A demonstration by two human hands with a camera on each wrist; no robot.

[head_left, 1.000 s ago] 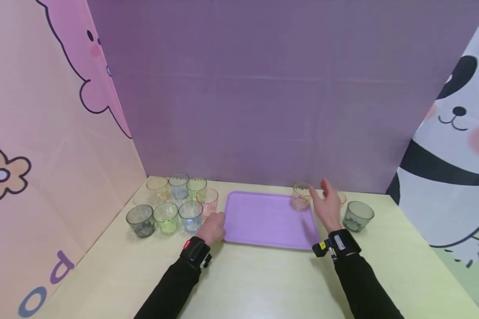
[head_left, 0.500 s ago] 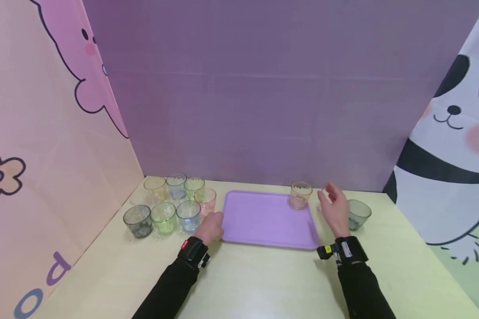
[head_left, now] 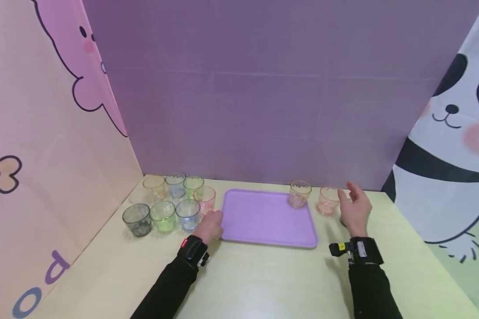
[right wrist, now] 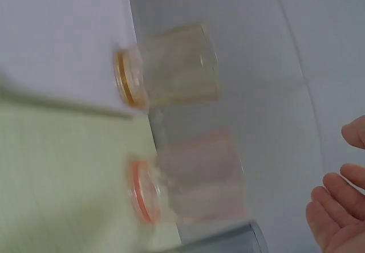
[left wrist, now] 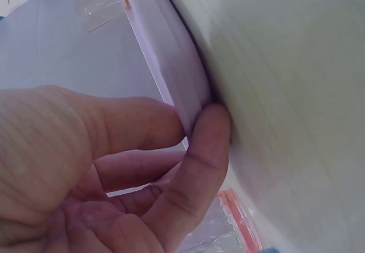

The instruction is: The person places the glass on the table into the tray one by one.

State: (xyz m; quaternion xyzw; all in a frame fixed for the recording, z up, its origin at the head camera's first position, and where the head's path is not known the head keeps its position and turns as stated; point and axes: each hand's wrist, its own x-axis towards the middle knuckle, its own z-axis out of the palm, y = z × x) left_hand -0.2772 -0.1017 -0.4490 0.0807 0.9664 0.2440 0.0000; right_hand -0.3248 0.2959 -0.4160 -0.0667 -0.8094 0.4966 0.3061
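My left hand pinches the near left corner of a purple tray; the left wrist view shows thumb and fingertips on its rim. A yellow-tinted glass stands upright at the tray's far right corner. To its right, on the table, is a pink-tinted glass. My right hand is raised at the right of the pink glass, fingers extended and apart from it. It hides most of a grey glass, whose wall shows at the bottom of the right wrist view. I see nothing in that hand.
Several tinted glasses stand left of the tray, among them a dark grey one, a green one, a blue one and a pink one. A purple backdrop rises along the table's far edge.
My right hand has moved right, from beside the yellow glass past the pink one to the grey glass. The pink glass now shows; the grey one is mostly covered. My left hand keeps its hold.
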